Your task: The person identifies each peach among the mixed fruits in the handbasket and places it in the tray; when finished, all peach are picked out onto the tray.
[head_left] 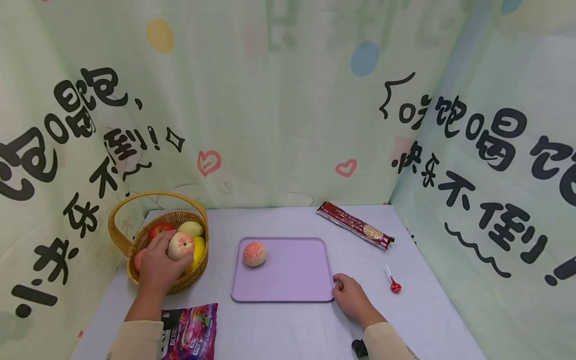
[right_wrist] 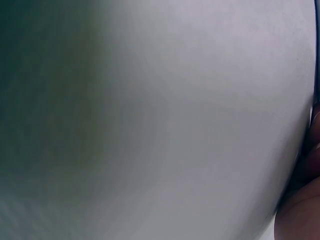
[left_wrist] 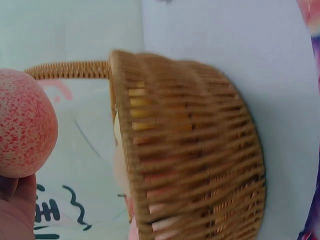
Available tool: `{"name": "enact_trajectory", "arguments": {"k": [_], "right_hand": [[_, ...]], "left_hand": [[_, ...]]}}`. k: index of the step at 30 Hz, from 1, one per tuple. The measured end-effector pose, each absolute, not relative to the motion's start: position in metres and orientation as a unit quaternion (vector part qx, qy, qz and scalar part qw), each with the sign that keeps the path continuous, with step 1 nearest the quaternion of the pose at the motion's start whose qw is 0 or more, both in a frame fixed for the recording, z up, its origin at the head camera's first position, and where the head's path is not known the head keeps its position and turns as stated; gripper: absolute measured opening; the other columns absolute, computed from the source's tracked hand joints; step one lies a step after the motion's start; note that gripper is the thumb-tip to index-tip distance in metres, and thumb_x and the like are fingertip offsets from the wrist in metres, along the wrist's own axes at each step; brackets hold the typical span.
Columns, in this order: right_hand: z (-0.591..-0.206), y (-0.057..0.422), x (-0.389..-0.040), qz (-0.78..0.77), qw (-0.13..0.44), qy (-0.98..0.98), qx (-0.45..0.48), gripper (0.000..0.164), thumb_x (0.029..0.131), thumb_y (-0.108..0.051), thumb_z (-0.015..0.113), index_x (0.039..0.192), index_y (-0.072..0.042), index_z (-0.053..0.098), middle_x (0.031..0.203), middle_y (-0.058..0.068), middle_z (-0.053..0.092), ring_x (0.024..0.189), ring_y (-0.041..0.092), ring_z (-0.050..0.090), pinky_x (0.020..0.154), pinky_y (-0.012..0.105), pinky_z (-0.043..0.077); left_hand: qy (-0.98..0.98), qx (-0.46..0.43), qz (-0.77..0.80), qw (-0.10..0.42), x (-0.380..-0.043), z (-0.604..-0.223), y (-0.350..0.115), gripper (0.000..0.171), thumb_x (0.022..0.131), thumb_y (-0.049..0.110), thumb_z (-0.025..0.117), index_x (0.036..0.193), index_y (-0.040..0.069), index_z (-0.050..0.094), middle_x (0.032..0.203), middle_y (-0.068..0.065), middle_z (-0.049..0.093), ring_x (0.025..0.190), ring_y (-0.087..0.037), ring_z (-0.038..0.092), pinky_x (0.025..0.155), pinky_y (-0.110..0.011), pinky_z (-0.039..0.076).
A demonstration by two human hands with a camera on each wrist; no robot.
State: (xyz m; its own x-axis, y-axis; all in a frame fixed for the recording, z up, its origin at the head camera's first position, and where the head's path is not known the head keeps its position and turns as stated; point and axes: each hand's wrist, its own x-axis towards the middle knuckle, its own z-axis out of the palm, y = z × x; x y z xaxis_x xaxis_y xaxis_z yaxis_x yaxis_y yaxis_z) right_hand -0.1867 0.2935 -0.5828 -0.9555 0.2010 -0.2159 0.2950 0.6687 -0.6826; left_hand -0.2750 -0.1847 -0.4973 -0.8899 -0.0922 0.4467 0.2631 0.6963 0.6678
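Observation:
My left hand [head_left: 159,262] grips a pale peach with red speckles [head_left: 181,245] over the wicker basket [head_left: 204,260]. In the left wrist view the peach [left_wrist: 25,122] is held beside the basket's rim [left_wrist: 125,125]. The basket holds a red fruit [head_left: 160,229], a pale green fruit [head_left: 191,229] and a yellow fruit [head_left: 198,252]; my hand partly hides the contents. On the purple tray [head_left: 292,270] lies another peach [head_left: 254,253], near its left side. With curled fingers my right hand [head_left: 353,297] holds the tray's right edge near the front corner.
Behind the tray, to the right, lies a dark red wrapped packet [head_left: 355,225]. A red lollipop [head_left: 395,286] is right of the tray. A purple snack bag [head_left: 193,332] lies at the front left, near my left sleeve. Printed curtains surround the white table [head_left: 279,330].

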Motion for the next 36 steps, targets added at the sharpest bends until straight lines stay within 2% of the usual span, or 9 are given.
{"name": "enact_trajectory", "arguments": {"k": [5, 12, 17, 20, 26, 36], "right_hand": [[-0.583, 0.295, -0.187, -0.39, 0.067, 0.909, 0.135, 0.04, 0.097, -0.01, 0.062, 0.136, 0.001, 0.059, 0.088, 0.005, 0.056, 0.082, 0.019, 0.052, 0.069, 0.032, 0.045], [-0.583, 0.295, -0.186, -0.391, 0.066, 0.909, 0.132, 0.04, 0.097, -0.011, 0.062, 0.135, 0.002, 0.059, 0.088, 0.005, 0.056, 0.082, 0.019, 0.051, 0.07, 0.032, 0.046], [-0.583, 0.295, -0.186, -0.39, 0.064, 0.909, 0.132, 0.04, 0.097, -0.011, 0.062, 0.135, 0.001, 0.059, 0.088, 0.005, 0.056, 0.082, 0.019, 0.052, 0.07, 0.032, 0.046], [-0.583, 0.294, -0.186, -0.391, 0.063, 0.909, 0.133, 0.04, 0.097, -0.011, 0.061, 0.135, 0.001, 0.059, 0.088, 0.005, 0.056, 0.082, 0.019, 0.052, 0.07, 0.032, 0.046], [-0.584, 0.295, -0.187, -0.39, 0.062, 0.909, 0.132, 0.04, 0.097, -0.011, 0.062, 0.135, 0.002, 0.059, 0.088, 0.005, 0.056, 0.082, 0.019, 0.051, 0.069, 0.032, 0.046], [-0.583, 0.294, -0.187, -0.389, 0.06, 0.909, 0.135, 0.039, 0.097, -0.011, 0.062, 0.134, 0.0, 0.06, 0.087, 0.005, 0.056, 0.082, 0.019, 0.052, 0.07, 0.032, 0.045]], "left_hand": [[-0.893, -0.053, -0.394, 0.211, -0.274, -0.496, -0.176, 0.064, 0.079, 0.026, 0.083, 0.135, 0.005, 0.061, 0.138, -0.017, 0.058, 0.114, -0.038, 0.056, 0.092, -0.062, 0.051], [-0.887, -0.08, -0.396, 0.223, -0.273, -0.497, -0.164, 0.062, 0.078, 0.027, 0.085, 0.132, 0.005, 0.063, 0.137, -0.019, 0.06, 0.12, -0.04, 0.056, 0.091, -0.064, 0.052], [-0.883, -0.092, -0.403, 0.22, -0.272, -0.499, -0.153, 0.059, 0.077, 0.026, 0.086, 0.129, 0.01, 0.065, 0.128, -0.013, 0.064, 0.112, -0.032, 0.057, 0.086, -0.055, 0.054], [-0.881, -0.096, -0.409, 0.219, -0.27, -0.501, -0.146, 0.059, 0.076, 0.025, 0.087, 0.129, 0.01, 0.066, 0.129, -0.011, 0.064, 0.107, -0.028, 0.059, 0.083, -0.051, 0.057], [-0.878, -0.106, -0.415, 0.213, -0.269, -0.507, -0.138, 0.06, 0.075, 0.023, 0.086, 0.13, 0.01, 0.066, 0.133, -0.01, 0.063, 0.108, -0.026, 0.06, 0.082, -0.05, 0.058], [-0.868, -0.138, -0.426, 0.217, -0.267, -0.51, -0.122, 0.064, 0.073, 0.019, 0.087, 0.132, 0.006, 0.066, 0.133, -0.013, 0.064, 0.11, -0.032, 0.063, 0.084, -0.053, 0.06]]}}
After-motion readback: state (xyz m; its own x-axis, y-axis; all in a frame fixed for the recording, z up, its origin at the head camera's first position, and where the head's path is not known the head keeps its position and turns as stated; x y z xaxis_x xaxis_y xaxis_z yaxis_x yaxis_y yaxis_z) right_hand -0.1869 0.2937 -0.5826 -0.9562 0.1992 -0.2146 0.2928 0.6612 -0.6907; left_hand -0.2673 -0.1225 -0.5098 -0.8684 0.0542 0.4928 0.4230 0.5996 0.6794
